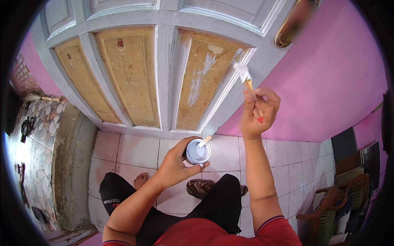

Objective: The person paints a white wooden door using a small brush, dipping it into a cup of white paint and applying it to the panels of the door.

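In my left hand (175,164) is a small round can of pale grey paint (196,152), its top uncovered. A wooden stick (205,140) with paint on its lower end leans out over the can's rim. My right hand (261,110) grips a paintbrush (248,83) by the handle, its white-coated bristles near the right edge of a door panel. Whether the bristles touch the wood cannot be told. The door (166,77) has a grey-painted frame. Its right lower panel (184,113) is bare yellowish wood with streaks of grey paint.
Two more unpainted panels (130,80) lie to the left. A brass handle plate (283,35) sits at the door's upper right, beside a pink wall (326,70). Below is a tiled floor (137,150). A raised step (72,166) borders the left; a wooden chair (334,196) stands right.
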`<state>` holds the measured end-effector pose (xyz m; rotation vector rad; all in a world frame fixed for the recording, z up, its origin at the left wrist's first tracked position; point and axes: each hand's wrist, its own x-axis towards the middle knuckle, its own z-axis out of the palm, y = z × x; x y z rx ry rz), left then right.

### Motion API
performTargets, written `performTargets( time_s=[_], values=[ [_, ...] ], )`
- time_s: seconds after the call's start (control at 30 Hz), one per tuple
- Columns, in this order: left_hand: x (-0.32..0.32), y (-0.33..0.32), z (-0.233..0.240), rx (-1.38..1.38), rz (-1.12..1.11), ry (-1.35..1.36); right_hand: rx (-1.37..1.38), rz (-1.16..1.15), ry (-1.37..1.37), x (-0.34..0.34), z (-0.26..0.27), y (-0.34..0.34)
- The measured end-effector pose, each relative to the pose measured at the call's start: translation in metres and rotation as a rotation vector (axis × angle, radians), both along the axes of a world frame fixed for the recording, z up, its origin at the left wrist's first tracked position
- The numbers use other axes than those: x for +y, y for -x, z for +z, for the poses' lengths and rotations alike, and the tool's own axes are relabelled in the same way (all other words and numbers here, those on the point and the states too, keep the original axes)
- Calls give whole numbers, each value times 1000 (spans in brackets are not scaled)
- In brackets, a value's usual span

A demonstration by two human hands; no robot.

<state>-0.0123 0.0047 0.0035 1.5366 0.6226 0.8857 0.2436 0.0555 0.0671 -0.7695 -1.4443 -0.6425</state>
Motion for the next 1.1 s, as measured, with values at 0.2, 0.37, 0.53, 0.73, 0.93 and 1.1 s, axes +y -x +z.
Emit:
performTargets(
  time_s=[0.2, 0.37, 0.53, 0.73, 0.93, 1.1],
  values=[
    [-2, -2, -3, 1, -13, -2, -127, -63, -91, 12, 24, 2],
    [-3, -2, -3, -13, -26, -14, -181, -68, 122, -4, -26, -4],
    [-4, 0, -2, 9, -21, -8, -167, -20, 82, -6, 1, -4],
    [-3, 0, -3, -21, -10, -27, -145, -23, 6, 13, 5, -14],
    [-3, 1, -1, -7, -21, -50, 32, -164, 138, -1, -28, -11],
    [-3, 0, -3, 0, -39, -17, 211, -72, 250, -10, -30, -10]
  ],
)
